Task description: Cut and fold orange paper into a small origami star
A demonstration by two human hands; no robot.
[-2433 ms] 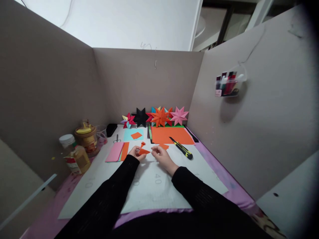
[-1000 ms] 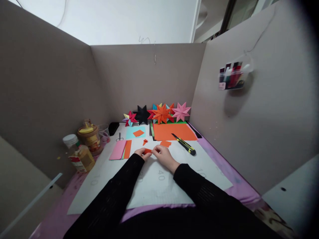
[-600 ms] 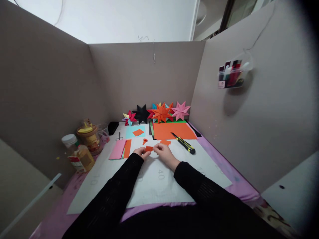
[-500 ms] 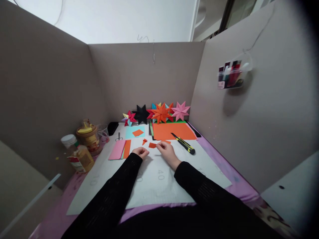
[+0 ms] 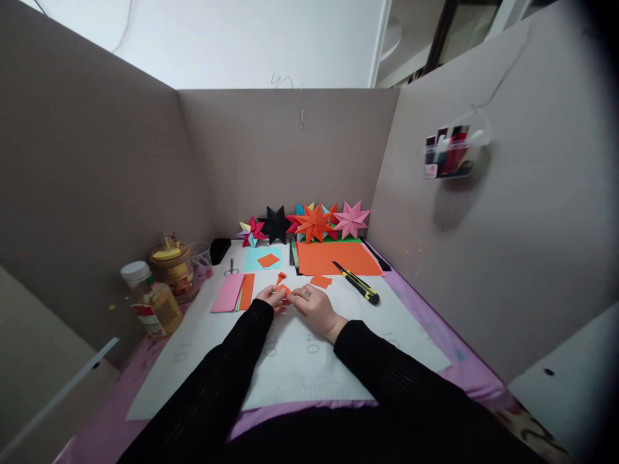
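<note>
Between my two hands is a small orange paper piece [image 5: 284,290], partly hidden by the fingers. My left hand [image 5: 272,297] pinches it from the left, and my right hand [image 5: 315,308], with a ring on a finger, grips it from the right. Just beyond them lies a small folded orange paper piece [image 5: 281,277]. Another orange paper piece [image 5: 320,281] rests flat behind my right hand. A yellow-and-black utility knife [image 5: 358,283] lies to the right, its blade showing.
Pink and orange paper strips [image 5: 229,293] lie left of my hands, near small scissors [image 5: 231,267]. Orange sheets [image 5: 338,258] are stacked behind. Folded paper stars [image 5: 314,223] stand along the back wall. A bottle [image 5: 153,299] and a lidded tub [image 5: 171,267] stand at left.
My right hand has brought the orange paper piece from the sheet toward my left hand. Both hands now meet on it. The view has shifted slightly.
</note>
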